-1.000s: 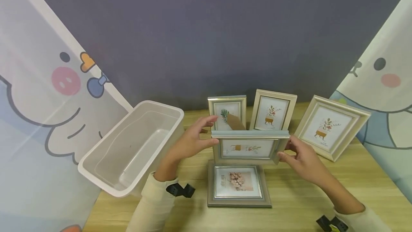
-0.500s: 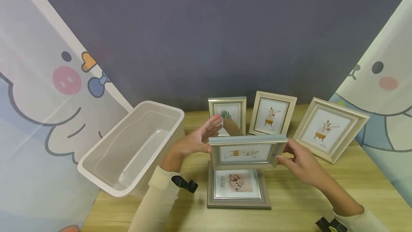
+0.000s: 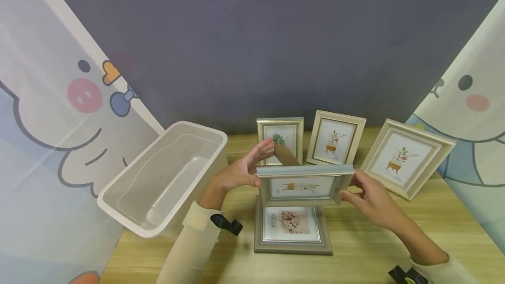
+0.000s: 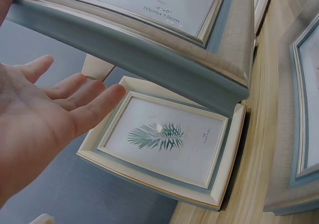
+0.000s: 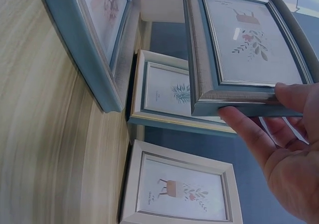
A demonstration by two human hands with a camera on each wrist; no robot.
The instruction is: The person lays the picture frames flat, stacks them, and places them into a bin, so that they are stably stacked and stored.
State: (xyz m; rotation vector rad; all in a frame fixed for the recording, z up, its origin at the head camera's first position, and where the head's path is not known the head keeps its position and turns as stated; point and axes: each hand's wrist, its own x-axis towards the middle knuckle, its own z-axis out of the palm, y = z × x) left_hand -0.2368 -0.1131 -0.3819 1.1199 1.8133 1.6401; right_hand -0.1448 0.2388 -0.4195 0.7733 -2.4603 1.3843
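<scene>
A grey-blue picture frame (image 3: 304, 185) with a plant print hangs in landscape above the table, its brown back stand (image 3: 286, 156) sticking up behind it. My right hand (image 3: 351, 189) pinches its right edge, thumb in front and fingers behind, as the right wrist view shows on this same picture frame (image 5: 249, 50). My left hand (image 3: 248, 170) is at the left edge with straight, spread fingers; in the left wrist view the left hand (image 4: 55, 109) shows an open palm under the frame (image 4: 149, 50). Only the thumb seems to touch it.
A grey frame with a flower photo (image 3: 293, 231) lies flat under the held one. Three frames stand at the back: a leaf print (image 3: 281, 137), a cream one (image 3: 335, 138) and a square one (image 3: 404, 157). A white plastic bin (image 3: 118, 214) sits tilted at the left.
My left fingers have lifted from the frame's top left corner and straightened. The frame has sunk a little toward the flat frame. My right hand keeps its hold.
</scene>
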